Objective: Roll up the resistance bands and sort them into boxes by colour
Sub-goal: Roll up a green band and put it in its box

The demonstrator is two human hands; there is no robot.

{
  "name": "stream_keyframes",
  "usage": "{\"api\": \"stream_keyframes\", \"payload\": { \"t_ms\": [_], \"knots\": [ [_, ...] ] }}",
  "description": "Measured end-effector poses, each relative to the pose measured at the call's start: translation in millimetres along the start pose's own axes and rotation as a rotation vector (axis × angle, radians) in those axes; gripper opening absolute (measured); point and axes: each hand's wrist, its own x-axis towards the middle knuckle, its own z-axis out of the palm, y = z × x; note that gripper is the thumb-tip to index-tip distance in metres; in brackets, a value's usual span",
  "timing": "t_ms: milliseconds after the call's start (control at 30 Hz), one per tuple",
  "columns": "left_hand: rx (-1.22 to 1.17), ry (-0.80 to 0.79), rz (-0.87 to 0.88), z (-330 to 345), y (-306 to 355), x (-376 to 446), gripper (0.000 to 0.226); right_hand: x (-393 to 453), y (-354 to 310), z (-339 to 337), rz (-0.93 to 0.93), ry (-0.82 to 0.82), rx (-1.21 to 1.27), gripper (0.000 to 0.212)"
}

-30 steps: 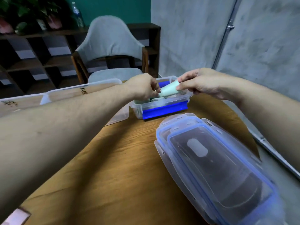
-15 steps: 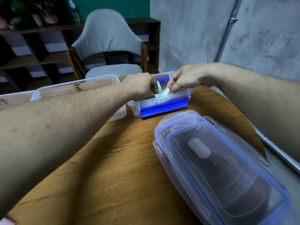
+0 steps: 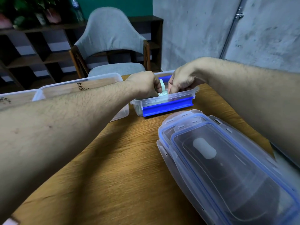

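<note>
1. Nearest the camera, a stack of clear lids with blue seals lay on the right of a wooden table. The lids being off suggested that the boxes were not ready to be closed.

2. Both bare forearms reached forward across the table from the left and right edges of the view.

3. Further on, at the far edge of the table, sat a small clear box with blue clips, open at the top. Both hands met over it.

4. The left hand had its fingers curled down into the box and gripped the pale mint green rolled band, which stood partly above the rim.

5. The right hand was also curled, its fingertips pinching the same band from the other side, down inside the box.

6. Judging by this, one band was rolled and being seated in its box. What else lay in that box could not be made out.

7. To the left stood a larger clear box, its contents hidden behind the left arm. No loose bands were visible, so how much sorting remained was unclear.

8. Beyond the table stood a grey chair and dark shelves.
</note>
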Motion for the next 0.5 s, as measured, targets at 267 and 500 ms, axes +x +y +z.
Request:
{"api": "stream_keyframes", "payload": {
  "t_ms": [267,500],
  "knots": [
    [-0.036,-0.025,-0.020,-1,1,0,0.008,-1,-2,1,0.024,-0.024,0.012,0.066],
    [-0.068,-0.043,-0.001,-15,2,-8,0.013,-23,3,-8,-0.077,0.192,0.112,0.042]
  ]
}}
